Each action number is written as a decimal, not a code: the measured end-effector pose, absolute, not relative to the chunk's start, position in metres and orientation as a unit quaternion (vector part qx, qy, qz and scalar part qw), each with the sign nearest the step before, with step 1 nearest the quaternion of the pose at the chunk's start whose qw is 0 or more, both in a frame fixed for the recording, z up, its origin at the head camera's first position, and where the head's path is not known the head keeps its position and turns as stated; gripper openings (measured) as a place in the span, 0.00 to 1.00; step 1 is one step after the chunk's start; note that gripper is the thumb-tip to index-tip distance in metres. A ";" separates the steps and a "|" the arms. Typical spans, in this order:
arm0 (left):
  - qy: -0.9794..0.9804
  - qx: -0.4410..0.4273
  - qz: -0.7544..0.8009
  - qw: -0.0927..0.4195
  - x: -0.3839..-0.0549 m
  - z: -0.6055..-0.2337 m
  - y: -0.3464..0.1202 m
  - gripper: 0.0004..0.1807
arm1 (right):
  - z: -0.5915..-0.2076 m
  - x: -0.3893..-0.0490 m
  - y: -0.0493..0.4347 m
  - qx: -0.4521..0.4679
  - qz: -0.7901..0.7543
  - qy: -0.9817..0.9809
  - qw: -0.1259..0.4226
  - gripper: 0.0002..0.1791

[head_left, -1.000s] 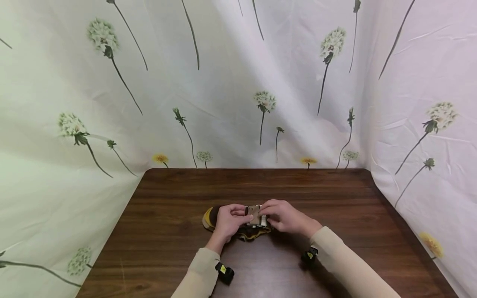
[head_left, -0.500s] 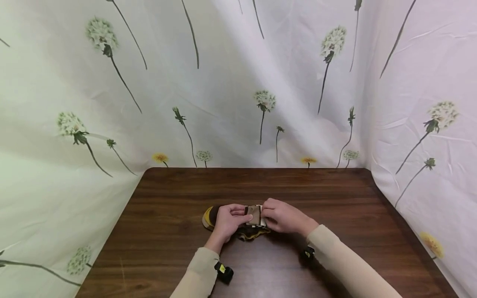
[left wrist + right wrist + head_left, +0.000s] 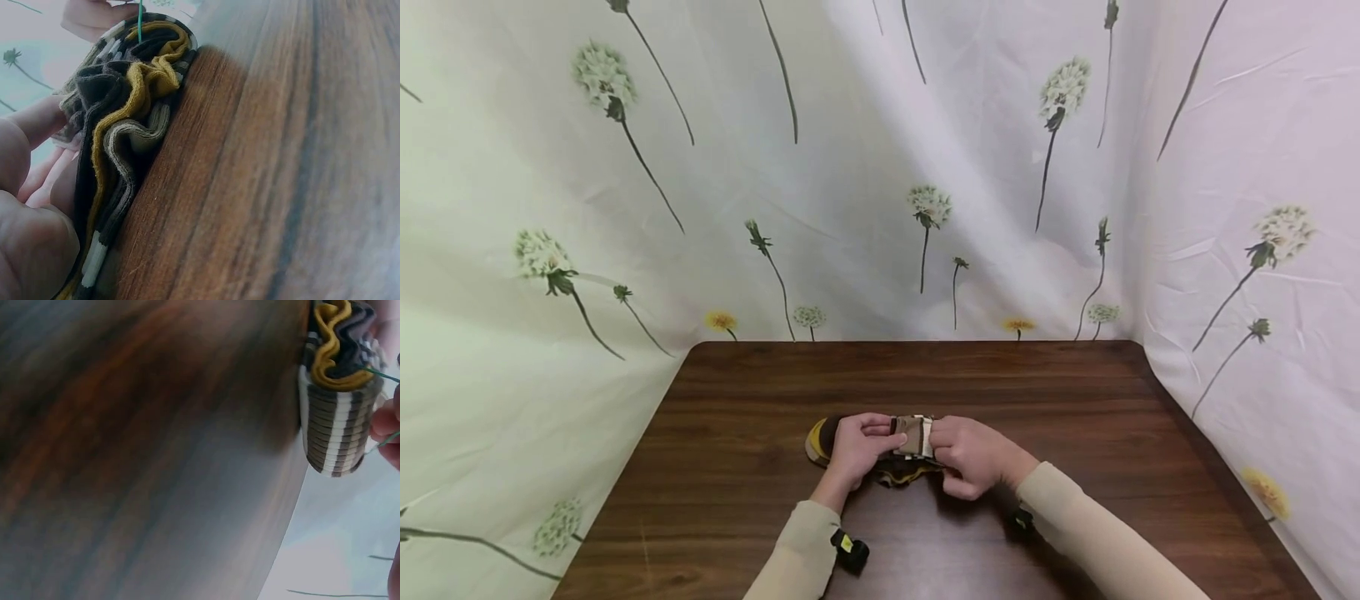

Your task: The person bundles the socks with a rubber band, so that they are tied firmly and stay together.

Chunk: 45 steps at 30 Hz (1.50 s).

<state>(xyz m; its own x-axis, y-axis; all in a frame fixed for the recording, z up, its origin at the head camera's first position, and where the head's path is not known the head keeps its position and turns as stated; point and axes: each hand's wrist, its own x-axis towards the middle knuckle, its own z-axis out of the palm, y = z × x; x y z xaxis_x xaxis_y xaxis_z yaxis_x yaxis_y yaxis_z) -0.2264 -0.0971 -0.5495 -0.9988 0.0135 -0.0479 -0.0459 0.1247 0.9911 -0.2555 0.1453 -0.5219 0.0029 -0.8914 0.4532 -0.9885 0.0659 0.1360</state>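
Observation:
A folded bundle of socks point(image 3: 910, 435), brown, beige and mustard with striped cuffs, lies on the table. My left hand point(image 3: 857, 450) grips its left part, thumb on top and fingers along the far side. Past that hand a yellow and beige sock end point(image 3: 817, 440) sticks out. At the right end of the bundle is my right hand point(image 3: 973, 457), fingers curled. It pinches a thin green strand point(image 3: 379, 374), which runs from the bundle to its fingers in the right wrist view. The left wrist view shows the wavy sock layers point(image 3: 140, 94) edge-on.
The dark wooden table point(image 3: 737, 400) spreads around the socks. Behind it and at both sides hangs a pale cloth point(image 3: 850, 250) printed with dandelions. Each wrist carries a small black camera point(image 3: 852, 550).
My right hand has drawn back a little from the top of the bundle, its fingers curling in at the right end. The striped end shows more. My left hand has stayed in place.

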 end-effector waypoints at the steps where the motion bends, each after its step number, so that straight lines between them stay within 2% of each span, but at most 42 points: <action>1: 0.750 -0.012 0.661 0.024 -0.226 -0.550 -0.097 0.21 | -0.522 -0.254 0.145 0.678 0.108 -0.693 0.219 0.20; 5: 0.751 -0.012 0.660 0.025 -0.225 -0.550 -0.097 0.21 | -0.523 -0.251 0.144 0.688 0.108 -0.686 0.210 0.20; 7: 0.754 -0.008 0.656 0.021 -0.225 -0.550 -0.097 0.21 | -0.523 -0.249 0.144 0.686 0.124 -0.693 0.181 0.20; 10: 0.758 -0.008 0.652 0.018 -0.225 -0.550 -0.097 0.21 | -0.523 -0.247 0.146 0.657 0.196 -0.721 0.102 0.18; 14: 0.752 -0.014 0.659 0.022 -0.225 -0.550 -0.097 0.20 | -0.523 -0.243 0.150 0.576 0.357 -0.735 -0.021 0.11; 18: 0.745 -0.018 0.666 0.027 -0.226 -0.551 -0.095 0.20 | -0.526 -0.240 0.153 0.505 0.537 -0.663 -0.128 0.04; 21: 0.745 -0.019 0.666 0.029 -0.227 -0.552 -0.095 0.20 | -0.530 -0.240 0.155 0.486 0.652 -0.554 -0.179 0.16; 25: 0.748 -0.020 0.663 0.026 -0.226 -0.551 -0.095 0.20 | -0.531 -0.237 0.155 0.464 0.747 -0.424 -0.217 0.33; 29: 0.759 -0.020 0.650 0.022 -0.226 -0.549 -0.095 0.20 | -0.526 -0.232 0.156 0.384 0.807 -0.380 -0.239 0.42; 34: 0.770 -0.023 0.637 0.029 -0.225 -0.548 -0.096 0.20 | -0.526 -0.232 0.156 0.288 0.841 -0.400 -0.225 0.43; 40: 0.769 -0.018 0.638 0.036 -0.225 -0.548 -0.096 0.21 | -0.536 -0.236 0.152 0.305 0.829 -0.433 -0.178 0.40; 45: 0.773 -0.019 0.633 0.039 -0.226 -0.548 -0.096 0.21 | -0.535 -0.238 0.143 0.298 0.847 -0.420 -0.130 0.33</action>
<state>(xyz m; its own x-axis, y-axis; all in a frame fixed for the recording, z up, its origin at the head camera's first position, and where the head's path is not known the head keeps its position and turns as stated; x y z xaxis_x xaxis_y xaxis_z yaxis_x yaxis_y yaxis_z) -0.2262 -0.0965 -0.5475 -0.9963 0.0189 -0.0842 -0.0788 0.1974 0.9772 -0.2383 0.1432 -0.5355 -0.7882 -0.4709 0.3962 -0.0301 -0.6135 -0.7891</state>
